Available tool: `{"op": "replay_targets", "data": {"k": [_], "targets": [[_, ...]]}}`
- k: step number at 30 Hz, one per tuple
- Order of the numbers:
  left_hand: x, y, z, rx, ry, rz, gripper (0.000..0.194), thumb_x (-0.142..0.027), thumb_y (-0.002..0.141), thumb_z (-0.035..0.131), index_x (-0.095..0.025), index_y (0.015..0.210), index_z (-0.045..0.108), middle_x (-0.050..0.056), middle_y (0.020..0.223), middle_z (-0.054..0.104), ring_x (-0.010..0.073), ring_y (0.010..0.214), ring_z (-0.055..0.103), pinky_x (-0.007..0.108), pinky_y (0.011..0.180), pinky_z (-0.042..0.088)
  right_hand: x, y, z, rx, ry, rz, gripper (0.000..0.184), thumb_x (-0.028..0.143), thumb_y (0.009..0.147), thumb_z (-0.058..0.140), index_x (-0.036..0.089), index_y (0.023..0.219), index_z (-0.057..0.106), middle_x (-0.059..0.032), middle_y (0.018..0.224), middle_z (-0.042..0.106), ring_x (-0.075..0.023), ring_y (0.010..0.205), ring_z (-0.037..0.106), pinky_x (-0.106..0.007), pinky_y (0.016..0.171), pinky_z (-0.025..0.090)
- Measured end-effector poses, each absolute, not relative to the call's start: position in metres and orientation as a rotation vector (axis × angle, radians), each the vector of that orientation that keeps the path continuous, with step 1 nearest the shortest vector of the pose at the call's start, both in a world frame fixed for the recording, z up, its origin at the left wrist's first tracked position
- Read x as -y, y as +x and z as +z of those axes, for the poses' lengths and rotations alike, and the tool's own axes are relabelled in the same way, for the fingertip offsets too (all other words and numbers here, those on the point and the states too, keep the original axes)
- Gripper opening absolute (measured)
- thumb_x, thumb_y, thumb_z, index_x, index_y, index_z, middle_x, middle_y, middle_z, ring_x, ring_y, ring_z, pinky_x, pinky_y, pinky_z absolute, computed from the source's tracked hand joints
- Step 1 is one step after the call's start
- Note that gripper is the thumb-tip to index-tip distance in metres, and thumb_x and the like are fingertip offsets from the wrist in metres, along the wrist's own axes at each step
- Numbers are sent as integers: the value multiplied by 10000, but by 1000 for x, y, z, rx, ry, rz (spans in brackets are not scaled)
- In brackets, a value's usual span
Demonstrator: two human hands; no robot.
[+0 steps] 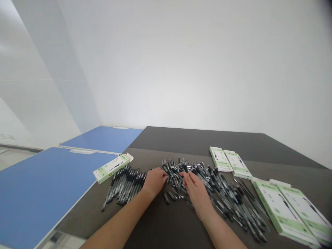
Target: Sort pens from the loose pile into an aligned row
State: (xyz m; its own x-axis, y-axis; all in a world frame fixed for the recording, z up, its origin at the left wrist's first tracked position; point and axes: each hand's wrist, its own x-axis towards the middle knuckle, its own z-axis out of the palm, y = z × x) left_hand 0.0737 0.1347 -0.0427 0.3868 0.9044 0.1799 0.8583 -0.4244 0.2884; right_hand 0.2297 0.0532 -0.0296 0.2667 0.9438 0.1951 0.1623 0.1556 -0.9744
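In the head view, my left hand (pixel 155 180) is closed, its fingertips pressed together at the left edge of a heap of black and clear pen caps (pixel 174 174). Whatever it pinches is too small to make out. My right hand (pixel 195 190) reaches over the same heap with thumb and forefinger closed in a pinch; what lies between them is unclear. A row of clear-barrelled pens (pixel 126 185) lies left of my left hand, partly behind my wrist. Many more loose pens (pixel 236 197) spread to the right of my right hand.
A green and white pen box (pixel 112 168) lies at the table's left edge. Two smaller-looking boxes (pixel 220 159) sit at the back right, and two larger ones (pixel 282 211) nearer on the right. Blue boards (pixel 77 180) adjoin the dark table (pixel 166 224). A white wall stands behind.
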Motion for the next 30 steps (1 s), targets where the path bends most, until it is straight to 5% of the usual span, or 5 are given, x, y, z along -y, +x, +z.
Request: {"op": "replay_targets", "data": {"k": [30], "targets": [[-131,82,-39,-1450,2672,389,177,-240,843,487,-230,860,663,45,929,650,192,928,571,333,826,342,-55,231,-33,1247,-1346,878,389,526,820,428,192,634,500,56,567,381,-110,518,352,-230,487,272]]}}
